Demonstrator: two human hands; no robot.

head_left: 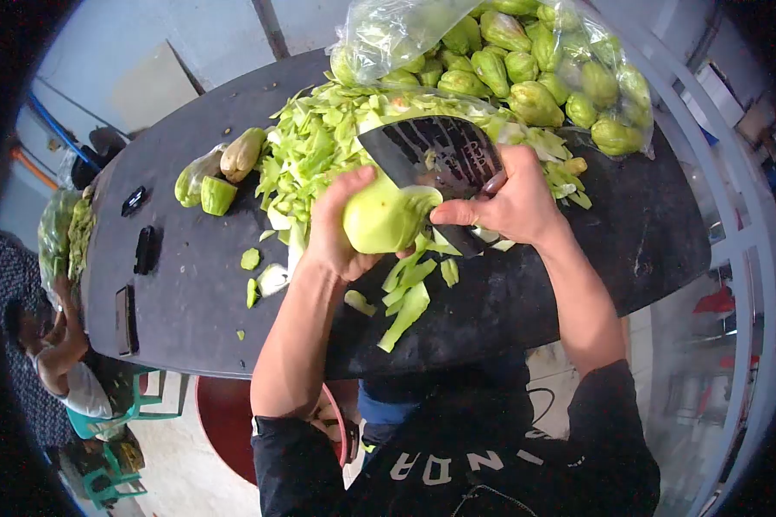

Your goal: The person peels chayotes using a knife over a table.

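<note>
Left hand cupped a pale green, half-peeled chayote gourd; right hand closed its grip on a broad dark steel cleaver.

The gourd was held just above the near edge of the dark tabletop, the blade laid on its top. Peeling well probably meant a shallow blade angle, thin strips, fingers kept behind the edge, and peelings falling clear toward the far edge's heap.

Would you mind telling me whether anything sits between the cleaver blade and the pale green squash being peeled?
Nothing visible does. The left hand cups the squash from its left side, and the cleaver, gripped by the right hand, meets the squash's upper right with no peel or finger seen between them.
</note>
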